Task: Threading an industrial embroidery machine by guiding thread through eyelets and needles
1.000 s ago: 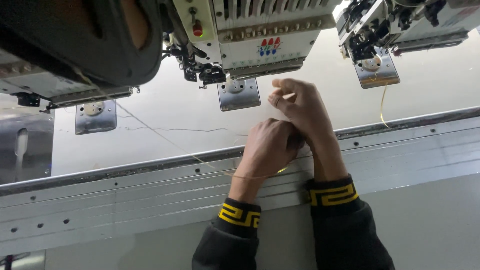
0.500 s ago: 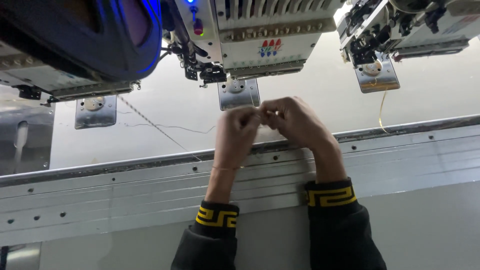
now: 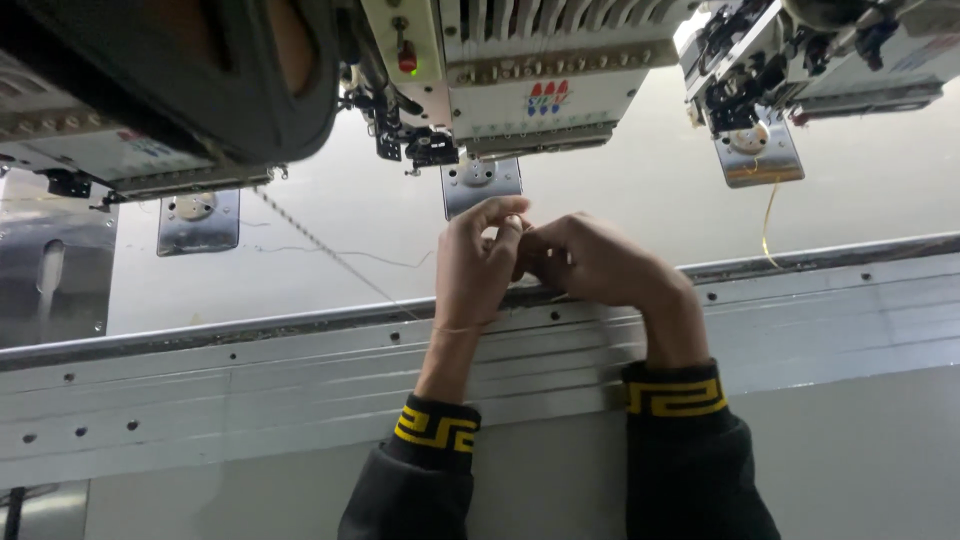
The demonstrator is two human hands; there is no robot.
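**Both hands pinch a fine thread below the middle embroidery head**

The left hand (image 3: 478, 262) and the right hand (image 3: 590, 262) meet fingertip to fingertip just under the middle embroidery head (image 3: 520, 75), in front of its metal needle plate (image 3: 480, 185). The fingers of both are drawn tightly together in a pinch. Between them runs a thin yellow thread (image 3: 455, 329); the part inside the pinch is too fine to see, but a strand of it crosses the left wrist, below the grip. Both wrists wear dark sleeves with yellow patterned cuffs (image 3: 436, 428).

Below the head, the hands rest over a grey metal rail (image 3: 200, 390) with rows of small holes, which spans the whole width. Behind the rail lies a pale flat machine bed (image 3: 620, 150). Left of the middle head sits another needle plate (image 3: 198, 220), with a loose pale thread (image 3: 330, 255) trailing towards the hands. Right of the middle head hangs a second head (image 3: 790, 60), a yellow thread (image 3: 768, 225) dangling from its plate
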